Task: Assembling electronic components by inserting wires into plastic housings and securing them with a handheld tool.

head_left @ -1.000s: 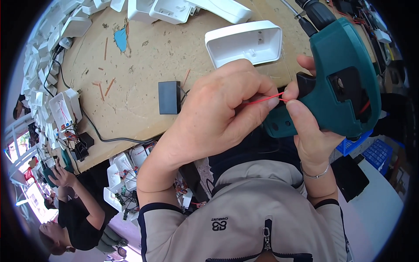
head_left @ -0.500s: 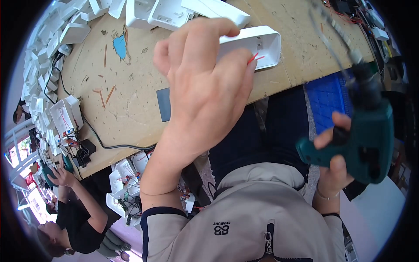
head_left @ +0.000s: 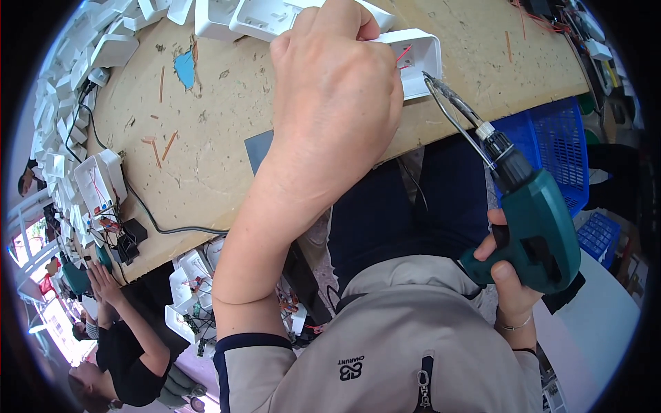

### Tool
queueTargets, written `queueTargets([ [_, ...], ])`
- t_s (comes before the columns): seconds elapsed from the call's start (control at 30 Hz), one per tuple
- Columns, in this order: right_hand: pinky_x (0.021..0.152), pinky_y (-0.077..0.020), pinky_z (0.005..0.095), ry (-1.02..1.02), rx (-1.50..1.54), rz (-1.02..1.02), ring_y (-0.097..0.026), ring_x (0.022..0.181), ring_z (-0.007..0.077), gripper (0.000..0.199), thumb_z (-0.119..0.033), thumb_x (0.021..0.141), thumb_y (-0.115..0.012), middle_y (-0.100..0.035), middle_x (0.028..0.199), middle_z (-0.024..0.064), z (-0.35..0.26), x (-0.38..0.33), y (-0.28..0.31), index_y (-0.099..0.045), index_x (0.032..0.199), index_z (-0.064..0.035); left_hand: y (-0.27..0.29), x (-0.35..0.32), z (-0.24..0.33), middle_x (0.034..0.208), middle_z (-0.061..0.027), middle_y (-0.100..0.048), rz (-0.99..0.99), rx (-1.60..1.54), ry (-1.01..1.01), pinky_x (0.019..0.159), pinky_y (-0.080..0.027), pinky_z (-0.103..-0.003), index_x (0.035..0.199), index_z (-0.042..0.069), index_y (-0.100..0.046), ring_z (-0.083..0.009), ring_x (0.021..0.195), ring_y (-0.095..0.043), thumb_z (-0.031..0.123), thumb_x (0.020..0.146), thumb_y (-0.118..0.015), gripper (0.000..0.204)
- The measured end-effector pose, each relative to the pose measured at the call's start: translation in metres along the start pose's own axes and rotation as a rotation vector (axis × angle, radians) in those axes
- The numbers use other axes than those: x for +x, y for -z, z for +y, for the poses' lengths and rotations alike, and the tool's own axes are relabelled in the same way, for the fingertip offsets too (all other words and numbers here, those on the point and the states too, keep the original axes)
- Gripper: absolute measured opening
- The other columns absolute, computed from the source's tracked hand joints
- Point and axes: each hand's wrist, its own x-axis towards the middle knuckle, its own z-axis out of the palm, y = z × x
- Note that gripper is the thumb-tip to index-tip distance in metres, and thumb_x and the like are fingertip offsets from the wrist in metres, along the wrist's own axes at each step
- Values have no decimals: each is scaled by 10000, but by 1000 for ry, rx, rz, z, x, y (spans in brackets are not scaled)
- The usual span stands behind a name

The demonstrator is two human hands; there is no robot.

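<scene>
My left hand (head_left: 337, 89) is closed over the left part of a white plastic box (head_left: 432, 51) on the workbench. Its fingertips are hidden behind the hand, so what they grip cannot be made out. Thin red wires (head_left: 405, 54) stick out beside those fingers, inside the box. In my right hand (head_left: 508, 268) is a green pistol-shaped soldering gun (head_left: 544, 234), held by its handle. A thin metal feed tube (head_left: 454, 122) runs along its nozzle. The tip reaches over the box's right side, near the wires; whether it touches anything cannot be told.
Many white plastic housings (head_left: 113, 51) are heaped along the bench's far and left edges. A black cable (head_left: 165, 230) crosses the left side of the bench (head_left: 213, 124). Below the right edge sits a blue crate (head_left: 568, 158). Another person (head_left: 131, 344) works at lower left.
The soldering gun has swung left, bringing its tip from beyond the bench's right part to the white box. My left hand has moved slightly farther away and its fingers have curled in.
</scene>
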Motion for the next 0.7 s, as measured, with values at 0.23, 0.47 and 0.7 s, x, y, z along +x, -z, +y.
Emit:
queueTargets([
  [0.23,566,-478,244,-32,-4,17,-565,665,155,611,-279,714,-664,-528,1020,201,-3,5,-5,-402,1146,65,-9,3,2,851,-76,-517,21,105,-15,755,-304,-338,657,23,-618,-224,833,-488,92,645,-624,70],
  [0.47,557,-480,244,-16,1,22,-567,654,159,599,-274,718,-656,-528,1011,204,-4,9,-6,-404,1142,66,-11,1,6,841,-74,-512,35,213,-36,746,-302,-341,650,25,-619,-224,826,-485,94,642,-622,69],
  [0.7,551,-479,242,-16,8,35,-566,648,156,595,-267,719,-653,-532,1002,199,-4,12,-7,-404,1148,62,-20,4,13,831,-72,-508,47,328,-60,737,-300,-345,644,27,-620,-223,818,-481,96,638,-621,69],
])
